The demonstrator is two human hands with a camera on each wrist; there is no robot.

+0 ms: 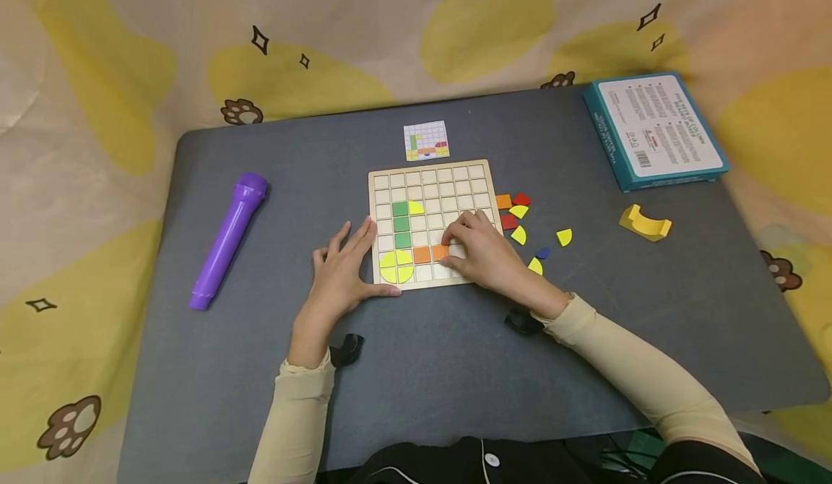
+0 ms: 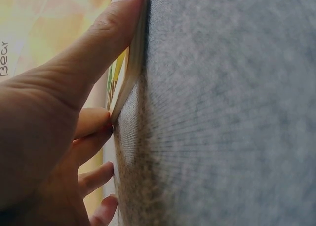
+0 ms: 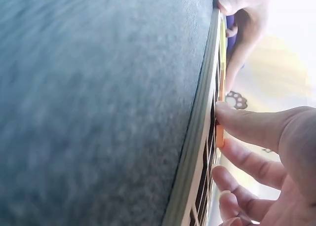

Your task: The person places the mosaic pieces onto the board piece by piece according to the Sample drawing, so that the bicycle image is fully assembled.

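My right hand (image 1: 484,253) bends over the lower part of a wooden grid board (image 1: 494,213). Its thumb and index finger pinch an orange square tile (image 3: 220,136) at the board's surface. Directly left of that tile lies another orange tile (image 1: 422,255). My left hand (image 1: 339,274) spreads at the lower left corner, thumb along the near edge and fingertips at the left edge. Yellow quarter-circle tiles (image 1: 388,274) form a circle in that corner. Above them a column of green squares (image 1: 400,224) stands, with a yellow quarter tile (image 1: 416,207) beside its top.
Behind the board lies a pattern card (image 1: 426,141). Loose red (image 1: 508,222), orange (image 1: 503,201), yellow (image 1: 564,237) and blue (image 1: 542,253) pieces lie to the right. Farther right are a yellow arched block (image 1: 646,223) and a teal box (image 1: 656,131). A purple microphone-shaped object (image 1: 229,242) lies left.
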